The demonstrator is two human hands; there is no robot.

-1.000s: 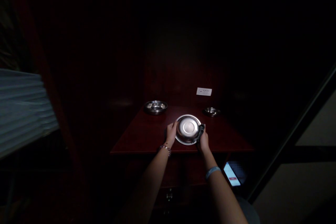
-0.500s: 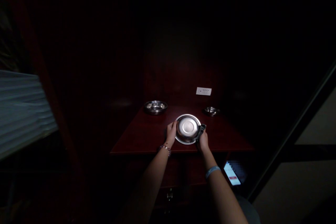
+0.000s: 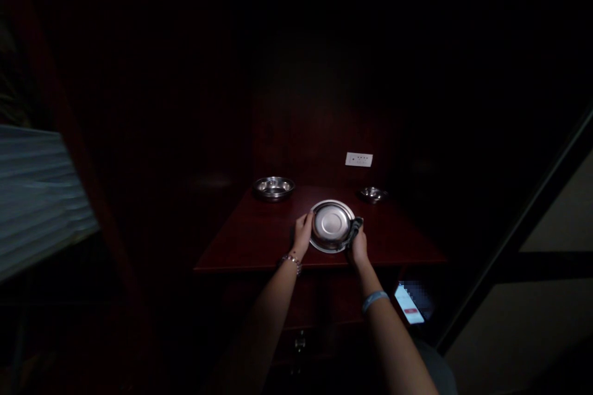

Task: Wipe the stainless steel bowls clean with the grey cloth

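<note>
Head view: the curled left hand [image 3: 303,233] and right hand [image 3: 359,247], with dark cloth [image 3: 355,230], grip a steel bowl [image 3: 330,223] between them near the table's front edge [image 3: 250,268].

Dim light shows a dark red tabletop [image 3: 250,239] before a reddish wall [image 3: 301,142] (its socket panel [image 3: 359,159] bright white).

The left forearm [image 3: 274,305] and right forearm [image 3: 396,339] are slanting inward from below, narrowing toward the front edge of the desk [image 3: 245,241]. Just past that edge, the left hand [image 3: 302,235] is gripping with bent fingers, its wrist running nearly straight; the right hand [image 3: 359,247] is facing it, seemingly gripping too, its fingertips being hard to make out.
</note>
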